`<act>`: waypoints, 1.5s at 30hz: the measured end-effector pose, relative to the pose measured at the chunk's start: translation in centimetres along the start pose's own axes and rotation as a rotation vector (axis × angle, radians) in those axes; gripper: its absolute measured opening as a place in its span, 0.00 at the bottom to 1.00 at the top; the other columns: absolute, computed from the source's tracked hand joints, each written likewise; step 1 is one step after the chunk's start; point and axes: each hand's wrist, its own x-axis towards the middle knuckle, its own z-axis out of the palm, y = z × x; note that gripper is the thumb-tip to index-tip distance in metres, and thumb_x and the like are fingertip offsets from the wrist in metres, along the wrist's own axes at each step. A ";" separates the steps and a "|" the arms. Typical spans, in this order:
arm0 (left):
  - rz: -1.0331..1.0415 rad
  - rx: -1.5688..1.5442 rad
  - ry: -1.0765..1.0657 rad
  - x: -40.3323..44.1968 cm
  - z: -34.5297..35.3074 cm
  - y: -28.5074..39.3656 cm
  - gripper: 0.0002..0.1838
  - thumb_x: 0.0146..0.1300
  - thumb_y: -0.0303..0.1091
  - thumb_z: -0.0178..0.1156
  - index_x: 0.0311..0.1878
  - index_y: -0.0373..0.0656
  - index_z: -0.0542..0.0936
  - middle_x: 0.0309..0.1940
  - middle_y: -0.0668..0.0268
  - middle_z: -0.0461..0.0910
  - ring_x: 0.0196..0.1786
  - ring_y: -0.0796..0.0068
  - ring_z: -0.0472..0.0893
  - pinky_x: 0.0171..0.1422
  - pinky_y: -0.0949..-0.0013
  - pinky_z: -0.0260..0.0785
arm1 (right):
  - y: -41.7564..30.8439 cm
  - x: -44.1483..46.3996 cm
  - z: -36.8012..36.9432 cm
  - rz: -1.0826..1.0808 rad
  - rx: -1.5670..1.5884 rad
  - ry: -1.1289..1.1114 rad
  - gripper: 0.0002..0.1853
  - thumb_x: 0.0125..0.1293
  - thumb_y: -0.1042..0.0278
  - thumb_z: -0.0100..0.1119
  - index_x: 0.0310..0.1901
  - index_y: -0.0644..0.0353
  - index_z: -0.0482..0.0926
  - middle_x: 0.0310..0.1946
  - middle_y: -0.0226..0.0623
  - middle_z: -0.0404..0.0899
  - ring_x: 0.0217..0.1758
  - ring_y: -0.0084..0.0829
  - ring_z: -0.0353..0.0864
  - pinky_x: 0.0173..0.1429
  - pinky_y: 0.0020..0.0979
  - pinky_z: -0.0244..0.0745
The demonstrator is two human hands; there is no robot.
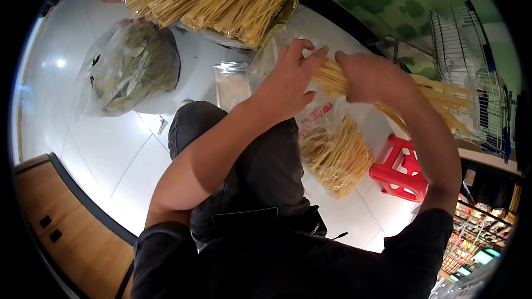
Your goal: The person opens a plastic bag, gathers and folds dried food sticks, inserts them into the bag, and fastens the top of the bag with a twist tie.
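Long yellow dried sticks lie in my right hand, its fingers wrapped round the bundle, whose far ends spread out to the right past my forearm. Just left of it, my left hand has its fingers apart at a clear plastic bag, near the bundle's end. Whether its fingertips touch the plastic or the sticks is hard to tell. Below both hands, a clear bag of similar yellow sticks with red print rests on the floor.
Several bagged yellow bundles lie at the top. A bag of dried leaves stands on the left. A small clear packet is near my knee. On the right are a red stool and a wire rack; a wooden cabinet is lower left.
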 end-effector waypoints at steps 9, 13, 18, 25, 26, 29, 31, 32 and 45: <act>-0.012 -0.021 -0.011 0.1 -0.3 0.0 0.46 0.50 0.22 0.72 0.74 0.43 0.65 0.63 0.55 0.63 0.60 0.52 0.69 0.67 0.58 0.68 | 2.1 2.0 -1.8 -0.067 0.265 -0.356 0.37 0.46 0.59 0.78 0.57 0.65 0.74 0.42 0.46 0.85 0.44 0.42 0.86 0.48 0.39 0.80; -0.042 -0.049 -0.007 0.1 -0.3 -0.1 0.43 0.50 0.22 0.73 0.72 0.41 0.67 0.64 0.54 0.65 0.64 0.50 0.69 0.69 0.58 0.67 | 2.3 2.5 -0.9 -0.059 0.237 -0.358 0.36 0.46 0.59 0.78 0.57 0.62 0.75 0.42 0.46 0.86 0.46 0.42 0.86 0.51 0.40 0.79; -0.007 0.038 0.031 0.0 0.0 -0.4 0.40 0.51 0.21 0.71 0.70 0.40 0.68 0.63 0.55 0.67 0.65 0.49 0.69 0.69 0.58 0.67 | 2.0 2.9 -0.4 -0.007 0.193 -0.352 0.37 0.45 0.57 0.78 0.57 0.63 0.75 0.43 0.47 0.85 0.47 0.43 0.86 0.51 0.40 0.79; -0.003 0.090 0.046 0.2 0.2 -0.6 0.36 0.51 0.16 0.63 0.68 0.40 0.71 0.63 0.58 0.70 0.61 0.48 0.70 0.67 0.56 0.68 | 1.5 3.0 0.4 0.068 0.233 -0.312 0.39 0.46 0.56 0.77 0.58 0.65 0.74 0.46 0.50 0.85 0.49 0.45 0.86 0.53 0.40 0.79; -0.004 0.111 0.040 0.1 0.2 -0.6 0.36 0.51 0.15 0.62 0.68 0.40 0.72 0.63 0.58 0.70 0.60 0.48 0.70 0.67 0.56 0.68 | 1.4 3.1 0.4 0.068 0.233 -0.311 0.39 0.46 0.56 0.77 0.58 0.65 0.74 0.46 0.50 0.85 0.49 0.45 0.86 0.53 0.40 0.79; 0.027 0.166 0.038 0.0 0.4 -0.7 0.35 0.51 0.14 0.60 0.67 0.40 0.73 0.63 0.60 0.70 0.60 0.49 0.70 0.67 0.56 0.68 | 0.8 2.8 0.3 0.054 0.241 -0.341 0.38 0.47 0.56 0.76 0.58 0.66 0.74 0.46 0.51 0.85 0.49 0.46 0.86 0.53 0.40 0.79; 0.063 0.213 0.042 0.0 0.4 -0.8 0.35 0.51 0.14 0.59 0.66 0.40 0.73 0.63 0.60 0.70 0.59 0.49 0.70 0.67 0.56 0.68 | 0.5 2.3 -0.3 0.065 0.343 -0.355 0.37 0.48 0.57 0.76 0.58 0.67 0.74 0.45 0.51 0.85 0.48 0.45 0.86 0.54 0.40 0.79; 0.096 0.263 0.052 0.0 0.4 -0.8 0.34 0.51 0.13 0.59 0.66 0.39 0.73 0.63 0.60 0.70 0.59 0.49 0.70 0.66 0.56 0.68 | 0.7 2.5 0.0 0.069 0.349 -0.355 0.37 0.48 0.57 0.76 0.58 0.67 0.74 0.45 0.51 0.85 0.48 0.45 0.86 0.54 0.40 0.79; 0.198 0.072 0.110 0.3 0.7 -0.5 0.28 0.58 0.12 0.55 0.63 0.40 0.75 0.56 0.54 0.76 0.54 0.51 0.75 0.60 0.59 0.72 | 1.4 3.3 3.9 -0.017 0.846 -0.238 0.49 0.49 0.65 0.76 0.71 0.68 0.59 0.49 0.48 0.81 0.48 0.41 0.83 0.53 0.38 0.80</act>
